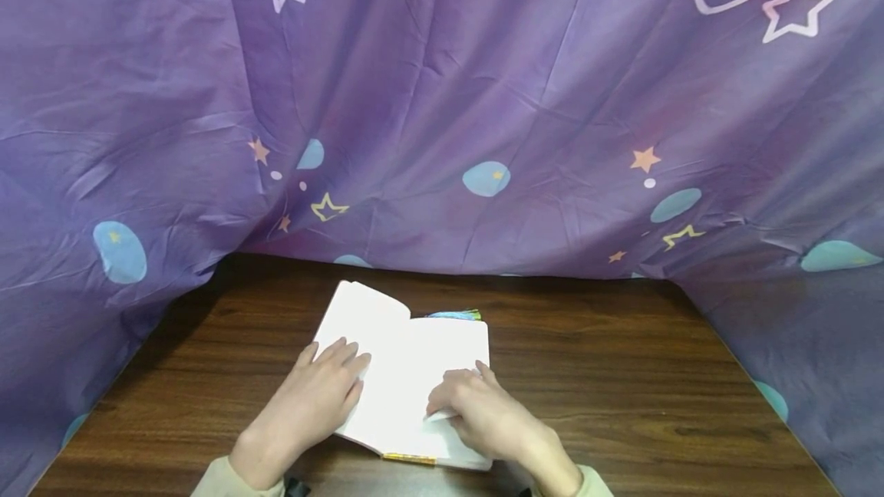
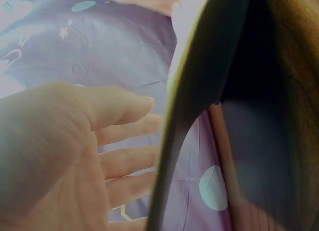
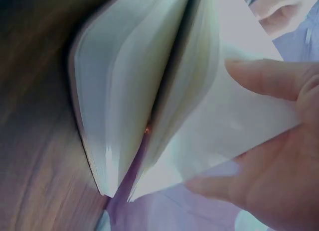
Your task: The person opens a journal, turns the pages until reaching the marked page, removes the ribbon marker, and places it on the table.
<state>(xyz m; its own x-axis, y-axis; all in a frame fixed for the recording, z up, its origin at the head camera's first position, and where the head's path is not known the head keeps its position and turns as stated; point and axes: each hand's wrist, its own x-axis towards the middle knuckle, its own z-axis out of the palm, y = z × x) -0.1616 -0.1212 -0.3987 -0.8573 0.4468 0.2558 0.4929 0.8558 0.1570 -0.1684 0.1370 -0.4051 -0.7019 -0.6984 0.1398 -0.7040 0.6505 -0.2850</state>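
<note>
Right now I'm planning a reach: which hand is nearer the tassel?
Right: the right hand holds a page, below the tassel in the head view; the left hand rests on the left page, lower left, farther.

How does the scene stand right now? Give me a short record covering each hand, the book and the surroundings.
Left hand: rests on the left-hand page
Right hand: pinches a raised page
Book: open on the table
Page content: washed out, cannot tell
Tassel: blue-green, at the book's far edge
Backdrop: purple cloth with stars
</note>
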